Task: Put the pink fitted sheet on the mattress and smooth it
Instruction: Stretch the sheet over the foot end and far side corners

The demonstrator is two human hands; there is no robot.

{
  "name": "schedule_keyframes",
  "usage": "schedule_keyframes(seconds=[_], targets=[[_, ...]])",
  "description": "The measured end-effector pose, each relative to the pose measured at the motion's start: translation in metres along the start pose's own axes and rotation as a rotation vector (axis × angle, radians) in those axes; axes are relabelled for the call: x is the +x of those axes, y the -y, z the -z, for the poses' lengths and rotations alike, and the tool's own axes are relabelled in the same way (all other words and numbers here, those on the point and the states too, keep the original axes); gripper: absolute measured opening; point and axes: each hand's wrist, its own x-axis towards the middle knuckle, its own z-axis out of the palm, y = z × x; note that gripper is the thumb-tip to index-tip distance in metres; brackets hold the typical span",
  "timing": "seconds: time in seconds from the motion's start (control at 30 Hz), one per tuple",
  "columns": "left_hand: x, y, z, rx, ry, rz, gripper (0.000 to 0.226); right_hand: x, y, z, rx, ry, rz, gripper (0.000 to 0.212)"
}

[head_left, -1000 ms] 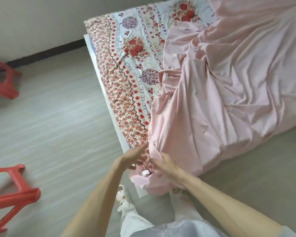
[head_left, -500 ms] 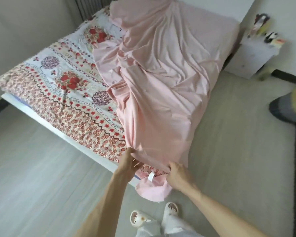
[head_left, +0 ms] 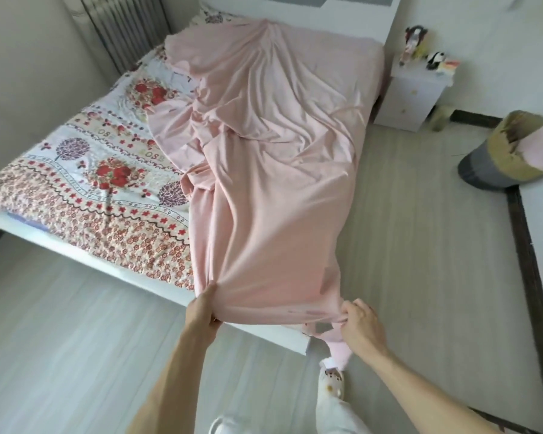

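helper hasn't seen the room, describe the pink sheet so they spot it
Find the bed with the white headboard. The pink fitted sheet lies rumpled along its right half, near edge gripped by left hand and right hand. Unlike the floral cover beside it, it is plain.

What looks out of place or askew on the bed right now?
The pink fitted sheet lies askew: it is bunched and wrinkled over the right half of the bed only, so the floral cover on the left is bare. The left hand and the right hand grip its near edge at the foot.
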Motion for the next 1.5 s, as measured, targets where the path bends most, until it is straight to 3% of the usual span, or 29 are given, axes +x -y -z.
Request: schedule_keyframes(seconds=[0.1, 0.23, 0.4, 0.5, 0.7, 0.87, 1.17, 1.4, 1.5], targets=[[0.007, -0.002, 0.032, 0.081, -0.025, -0.031, 0.032, -0.034, -0.003, -0.021, 0.028, 0.046, -0.015, 0.054], [0.018, 0.008, 0.088, 0.334, -0.02, -0.088, 0.025, -0.098, 0.005, -0.093, -0.067, 0.076, -0.143, 0.041], [0.021, 0.021, 0.146, 0.503, 0.036, -0.142, 0.027, -0.155, 0.023, -0.161, -0.01, 0.08, -0.284, 0.033], [0.026, 0.026, 0.168, 0.554, 0.039, -0.135, 0.027, -0.177, 0.04, -0.184, 0.033, 0.088, -0.36, 0.011], [0.055, 0.057, 0.195, 0.619, 0.012, -0.16, 0.014, -0.18, 0.04, -0.241, -0.065, 0.14, -0.387, 0.021], [0.097, 0.105, 0.208, 0.663, -0.007, -0.143, 0.018, -0.163, 0.006, -0.315, -0.087, 0.166, -0.4, 0.028], [0.184, 0.177, 0.242, 0.71, -0.087, -0.158, 0.016, -0.143, -0.022, -0.439, -0.023, 0.202, -0.376, 0.012], [0.238, 0.189, 0.256, 0.846, -0.186, -0.203, 0.027, -0.126, -0.018, -0.485, 0.153, 0.612, -0.27, 0.045], [0.253, 0.178, 0.259, 0.864, -0.251, -0.221, 0.028, -0.108, -0.009, -0.486, 0.157, 0.667, -0.256, 0.044]])
